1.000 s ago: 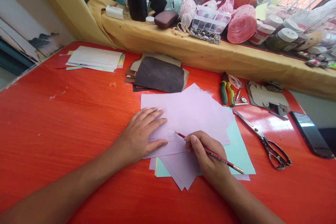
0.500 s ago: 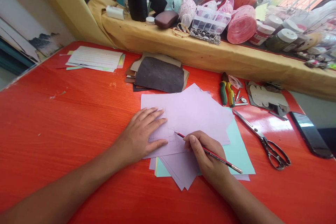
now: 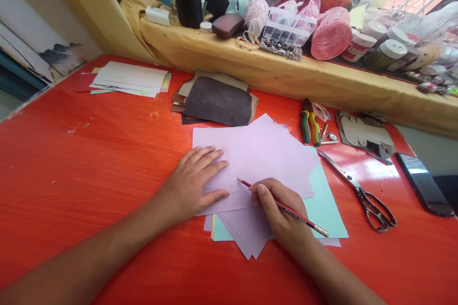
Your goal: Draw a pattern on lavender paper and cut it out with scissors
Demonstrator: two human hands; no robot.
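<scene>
My left hand (image 3: 196,181) lies flat with its fingers spread on the left part of a lilac paper sheet (image 3: 265,157). In my right hand (image 3: 282,205) is a red and black pencil (image 3: 300,217), gripped between thumb and fingers. Its sharpened tip touches the sheet just right of my left fingertips, among faint pencil lines. Beneath the top sheet, more lilac sheets (image 3: 246,233) and a mint green sheet (image 3: 329,205) stick out at angles.
Metal scissors (image 3: 358,189) lie right of the papers, with green and yellow pliers (image 3: 309,124) and a phone (image 3: 424,183) beyond. Behind the papers are dark leather pieces (image 3: 218,101); note sheets (image 3: 130,77) sit back left. A cloth-covered ledge (image 3: 200,57) bears jars and yarn.
The pencil has shifted very slightly, its back end moving a little left. My left hand keeps its place on the sheet.
</scene>
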